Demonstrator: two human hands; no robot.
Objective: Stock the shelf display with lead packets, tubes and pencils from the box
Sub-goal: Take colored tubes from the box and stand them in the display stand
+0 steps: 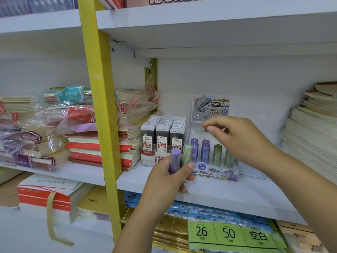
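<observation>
My left hand (169, 178) grips two lead tubes upright in front of the shelf: a purple tube (175, 160) and a pale green tube (187, 154). Behind them, a card display stand (215, 172) on the white shelf (237, 194) holds purple tubes (205, 152) and green tubes (217, 154) standing in rows. My right hand (240, 141) hovers over the stand's right side with loosely curled fingers, and I see nothing in it. It hides part of the green rows. A tray of grey 0.5 HB lead packets (162, 139) stands just left of the stand.
Stacks of wrapped notebooks (76, 132) fill the shelf left of a yellow upright post (102, 114). Piles of cream exercise books (313, 136) stand at the right. Loose-leaf paper packs (228, 232) lie on the shelf below. Another shelf board hangs above.
</observation>
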